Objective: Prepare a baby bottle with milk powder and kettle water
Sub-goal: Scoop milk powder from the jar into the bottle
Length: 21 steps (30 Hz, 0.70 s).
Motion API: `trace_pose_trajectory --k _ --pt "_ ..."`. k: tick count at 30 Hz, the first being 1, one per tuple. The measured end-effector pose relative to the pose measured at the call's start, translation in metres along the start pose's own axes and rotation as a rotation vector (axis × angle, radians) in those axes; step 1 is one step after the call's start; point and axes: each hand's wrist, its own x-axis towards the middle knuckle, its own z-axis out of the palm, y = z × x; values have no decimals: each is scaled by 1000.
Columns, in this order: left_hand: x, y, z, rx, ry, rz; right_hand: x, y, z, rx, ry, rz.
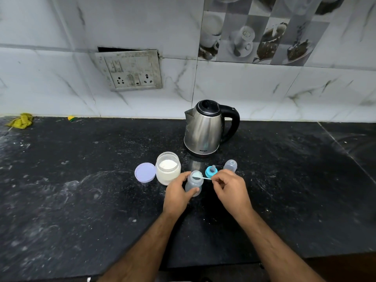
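The left hand (177, 193) wraps the baby bottle (194, 183), hiding its left side and base. The right hand (230, 187) closes over the end of the scoop (200, 177) handle, and whether powder lies in the scoop bowl is too small to tell. Both forearms are cut off by the near edge. The kettle (205, 128) badge lettering is too blurred to read. The yellow cloth (20, 120) at far left is blurred. The worktop (81, 190) runs out of view left and right. The printed tiles (258, 31) are cut by the top edge.
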Motion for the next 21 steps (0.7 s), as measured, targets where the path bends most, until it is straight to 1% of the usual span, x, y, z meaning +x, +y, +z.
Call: trace_pose_trajectory --k 2,6,12,17,21 --pt "-1 2 -1 -11 2 6 -3 -3 -1 -69 -24 -65" --pt "0 1 -1 -22 -8 4 -8 -7 -2 -121 -3 -168" --pt "0 1 0 -37 -12 -3 -13 -6 -1 -102 76 -191" --pt "0 0 1 -41 -7 5 -16 -4 1 -108 53 -174" --pt "0 -1 0 -44 -6 -11 -15 -3 3 -94 89 -183"
